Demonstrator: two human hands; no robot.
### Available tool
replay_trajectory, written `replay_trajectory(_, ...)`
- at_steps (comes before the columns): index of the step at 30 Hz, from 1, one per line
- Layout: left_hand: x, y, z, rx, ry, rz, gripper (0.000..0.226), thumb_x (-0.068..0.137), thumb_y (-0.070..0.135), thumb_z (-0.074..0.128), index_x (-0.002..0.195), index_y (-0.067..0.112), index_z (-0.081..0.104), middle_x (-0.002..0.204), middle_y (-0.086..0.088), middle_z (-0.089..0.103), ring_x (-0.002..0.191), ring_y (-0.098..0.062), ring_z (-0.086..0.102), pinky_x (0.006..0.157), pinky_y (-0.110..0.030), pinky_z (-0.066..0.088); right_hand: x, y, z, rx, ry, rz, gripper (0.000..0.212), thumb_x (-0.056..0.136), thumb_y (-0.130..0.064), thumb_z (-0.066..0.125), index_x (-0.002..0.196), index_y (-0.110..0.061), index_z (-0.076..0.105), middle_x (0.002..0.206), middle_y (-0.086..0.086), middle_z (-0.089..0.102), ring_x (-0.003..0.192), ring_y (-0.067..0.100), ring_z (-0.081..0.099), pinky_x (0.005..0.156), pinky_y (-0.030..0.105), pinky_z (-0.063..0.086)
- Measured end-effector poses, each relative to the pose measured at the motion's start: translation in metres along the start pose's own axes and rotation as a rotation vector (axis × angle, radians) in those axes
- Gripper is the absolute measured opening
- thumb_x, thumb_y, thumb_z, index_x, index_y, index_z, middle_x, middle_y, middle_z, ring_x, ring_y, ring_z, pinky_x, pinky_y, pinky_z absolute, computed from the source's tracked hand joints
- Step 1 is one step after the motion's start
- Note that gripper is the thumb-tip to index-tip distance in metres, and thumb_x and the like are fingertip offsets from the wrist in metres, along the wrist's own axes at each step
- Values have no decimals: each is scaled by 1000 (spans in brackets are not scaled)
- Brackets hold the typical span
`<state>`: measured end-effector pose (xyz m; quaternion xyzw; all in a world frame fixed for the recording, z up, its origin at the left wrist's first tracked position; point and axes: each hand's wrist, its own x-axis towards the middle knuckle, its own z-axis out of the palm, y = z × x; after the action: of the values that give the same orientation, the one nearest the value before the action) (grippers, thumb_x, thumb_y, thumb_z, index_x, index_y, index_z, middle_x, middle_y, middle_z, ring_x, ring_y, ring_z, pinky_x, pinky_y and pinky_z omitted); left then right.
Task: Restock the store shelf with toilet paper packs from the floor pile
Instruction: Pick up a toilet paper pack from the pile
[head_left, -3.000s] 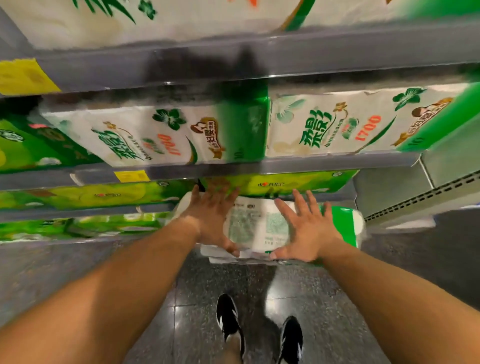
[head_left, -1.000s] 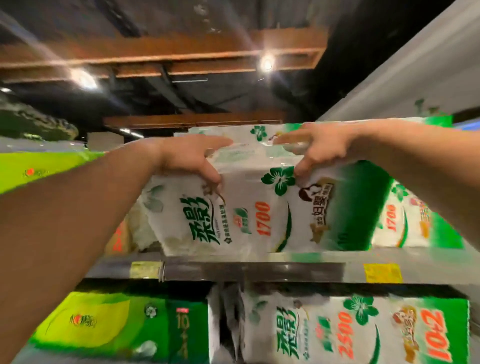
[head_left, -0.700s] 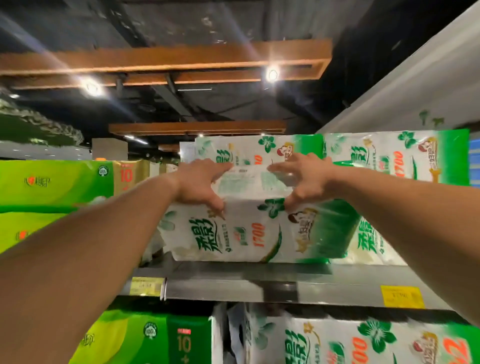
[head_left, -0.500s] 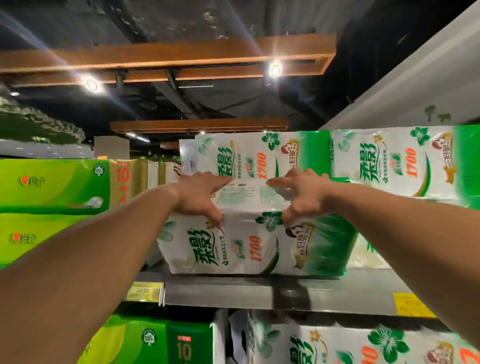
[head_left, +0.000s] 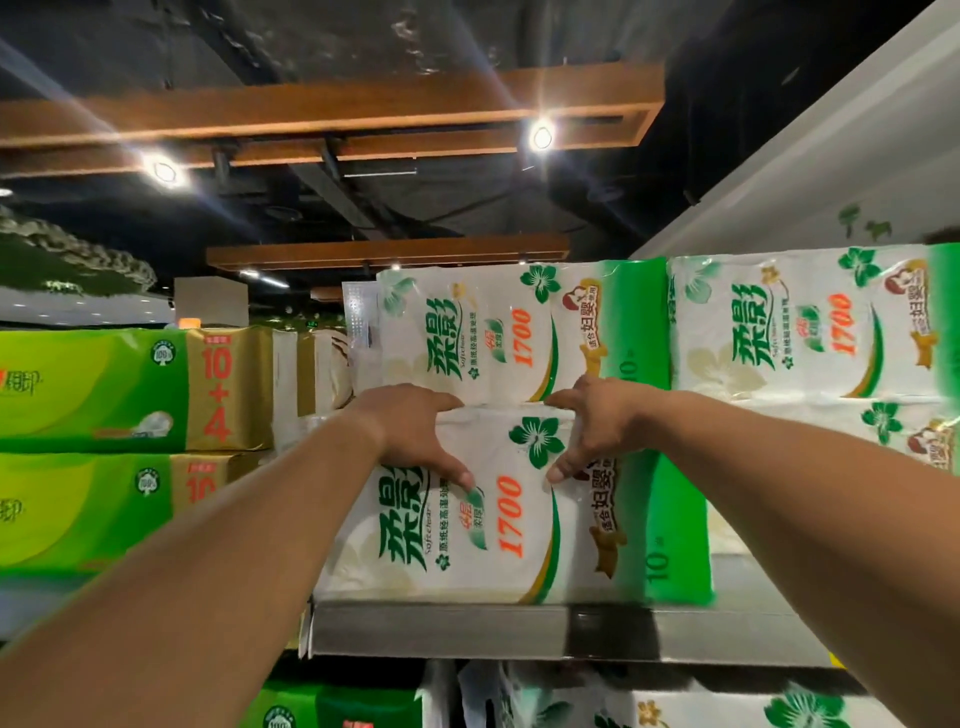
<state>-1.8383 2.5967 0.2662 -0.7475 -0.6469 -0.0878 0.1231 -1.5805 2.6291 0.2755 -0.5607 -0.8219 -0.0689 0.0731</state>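
A white and green toilet paper pack (head_left: 519, 525) printed "1700" sits on the grey metal shelf (head_left: 467, 631) near its front edge. My left hand (head_left: 415, 434) grips the pack's top left edge, thumb down on the front face. My right hand (head_left: 592, 421) grips the top edge to the right of a green flower print, thumb on the front. Another pack of the same kind (head_left: 519, 338) sits above and behind it. A third pack (head_left: 810, 327) is stacked to the right.
Bright green packs marked "10+4" (head_left: 130, 389) are stacked on the left. More packs (head_left: 623, 701) fill the shelf below. A bare strip of shelf (head_left: 748, 582) shows to the right of the held pack. Wooden ceiling beams and spotlights hang overhead.
The pack came up from the low floor pile to the top shelf. Over the last second it settled on the shelf under the upper pack. Both hands kept their hold on its top edge.
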Motion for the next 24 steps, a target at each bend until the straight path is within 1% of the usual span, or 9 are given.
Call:
replay_trajectory(3, 1, 1, 3, 33, 68, 1, 112, 42, 95, 69, 142, 50, 44, 138, 14, 61, 123, -16, 57, 100, -40, 48, 2, 0, 2, 33, 27, -19, 120, 52, -78, 83, 153, -34, 37, 134, 2, 52, 127, 31, 53, 104, 44, 48)
replay_trajectory(6, -2, 2, 7, 53, 104, -14, 127, 46, 93, 70, 154, 40, 31, 152, 7, 50, 135, -21, 50, 108, -42, 44, -6, -3, 8, -27, 116, 3, 120, 56, -83, 78, 154, -34, 30, 136, 1, 59, 126, 31, 54, 108, 49, 41)
replay_trajectory(7, -5, 3, 8, 73, 126, -14, 133, 46, 93, 69, 158, 37, 23, 157, 5, 45, 139, -22, 47, 111, -44, 41, -10, -3, 12, -90, 172, 1, 118, 59, -85, 74, 155, -34, 27, 139, 2, 58, 130, 32, 52, 112, 53, 34)
replay_trajectory(9, -11, 10, 9, 136, 200, 26, 139, 46, 98, 63, 160, 33, 16, 159, 3, 41, 141, -24, 44, 113, -46, 39, -20, -3, 21, -179, 304, -35, 114, 67, -85, 67, 157, -33, 23, 152, 6, 45, 141, 32, 39, 117, 62, 21)
replay_trajectory(11, -20, 23, 12, 210, 303, 111, 137, 49, 102, 53, 160, 30, 18, 158, -1, 41, 141, -27, 40, 114, -47, 37, -34, -4, 33, -203, 428, -109, 107, 74, -80, 66, 158, -30, 22, 161, 10, 31, 149, 33, 24, 121, 64, 13)
replay_trajectory(13, -32, 45, 23, 206, 432, 201, 126, 58, 100, 48, 158, 26, 28, 154, -4, 45, 139, -28, 38, 114, -46, 32, -56, -5, 49, -209, 541, -195, 98, 78, -76, 63, 155, -27, 30, 158, 13, 33, 146, 36, 24, 120, 59, 18)
replay_trajectory(16, -56, 85, 58, 89, 612, 331, 104, 70, 90, 47, 148, 21, 46, 140, -9, 54, 129, -32, 43, 109, -49, 35, -98, 3, 89, -158, 642, -270, 84, 79, -76, 47, 142, -21, 48, 139, 15, 49, 124, 38, 44, 103, 53, 36)
replay_trajectory(20, -95, 144, 130, -97, 726, 455, 73, 84, 67, 63, 130, 10, 62, 122, -15, 62, 111, -35, 54, 97, -47, 43, -166, 35, 174, -65, 601, -247, 76, 79, -72, 49, 129, -16, 56, 118, 15, 54, 102, 36, 50, 85, 49, 39)
replay_trajectory(24, -137, 206, 226, -227, 589, 502, 58, 92, 58, 62, 115, 5, 67, 108, -16, 67, 98, -35, 61, 86, -44, 47, -241, 75, 281, 48, 414, -204, 72, 80, -70, 54, 121, -11, 61, 111, 16, 57, 98, 36, 52, 80, 48, 40)
